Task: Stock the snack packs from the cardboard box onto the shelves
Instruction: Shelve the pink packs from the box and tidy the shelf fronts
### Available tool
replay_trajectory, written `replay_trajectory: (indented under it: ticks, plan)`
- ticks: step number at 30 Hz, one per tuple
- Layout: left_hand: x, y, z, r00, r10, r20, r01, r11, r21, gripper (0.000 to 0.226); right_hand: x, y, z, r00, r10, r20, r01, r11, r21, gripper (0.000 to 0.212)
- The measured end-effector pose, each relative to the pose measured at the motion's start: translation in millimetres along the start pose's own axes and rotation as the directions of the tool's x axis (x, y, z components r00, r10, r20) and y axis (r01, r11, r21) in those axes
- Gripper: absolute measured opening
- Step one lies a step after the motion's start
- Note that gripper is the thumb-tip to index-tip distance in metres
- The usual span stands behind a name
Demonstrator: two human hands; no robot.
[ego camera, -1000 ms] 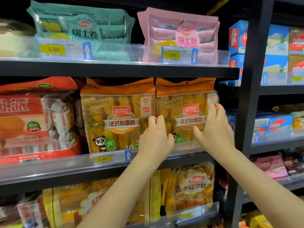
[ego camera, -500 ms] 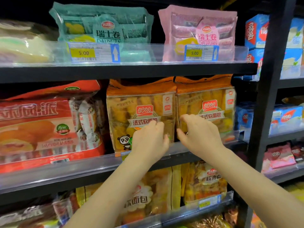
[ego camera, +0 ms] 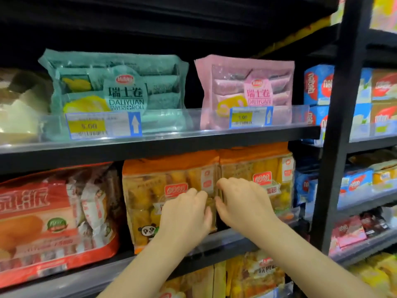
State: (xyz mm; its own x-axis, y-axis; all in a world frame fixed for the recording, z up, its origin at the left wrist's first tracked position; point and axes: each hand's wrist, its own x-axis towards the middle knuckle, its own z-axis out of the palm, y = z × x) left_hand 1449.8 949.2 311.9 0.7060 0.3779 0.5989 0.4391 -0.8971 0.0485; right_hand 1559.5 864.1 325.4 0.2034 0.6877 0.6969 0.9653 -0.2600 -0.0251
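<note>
**Inspector:** Start with the hands.

**Assistant:** Both are raised to the middle black metal shelf [ego camera: 225, 244]. The left hand [ego camera: 185, 214] lies palm-forward on the front of the left orange-topped clear bread pack with a panda print [ego camera: 154, 196], fingers bent against its right edge. The right hand [ego camera: 242, 203] rests on the left part of the right orange-topped clear bread pack [ego camera: 268, 168], fingers curled at the seam where the two packs meet. Whether either hand is gripping the wrapper or only pressing on it, I cannot tell.

**Inspector:** Position of the two packs?

**Assistant:** Upright, side by side and touching, behind the clear plastic front rail of that shelf.

**Inspector:** Neighbouring stock on the same level?

**Assistant:** A large red and white bag of individually wrapped cakes [ego camera: 53, 222] stands just left of the panda pack.

**Inspector:** Above?

**Assistant:** On the upper shelf a teal Swiss roll pack [ego camera: 116, 87] stands upright at the left, and a pink Swiss roll pack [ego camera: 245, 89] at the right, apart from each other. Each has a yellow price tag clipped to the clear rail before it; the print is blurred.

**Inspector:** Below and to the side?

**Assistant:** Yellow bread bags [ego camera: 255, 274] fill the lower shelf beneath the forearms. Past the black upright post [ego camera: 337, 147], the adjoining bay holds blue and red wafer boxes [ego camera: 318, 84].
</note>
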Motion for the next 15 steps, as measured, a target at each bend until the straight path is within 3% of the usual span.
replay_trajectory:
  ticks: [5,15]
  plan:
    - [20.0,1.7,-32.3,0.984,0.003,0.179,-0.004,1.000,0.004,0.020,19.1,-4.3,-28.9,0.995,0.071,0.077,-0.066,0.996,-0.061,0.009]
    - [57.6,9.7,-142.7,0.896,0.058,0.441,-0.048,0.998,-0.033,0.025,72.1,-32.7,-144.1,0.906,0.225,0.358,-0.213,0.974,-0.073,0.027]
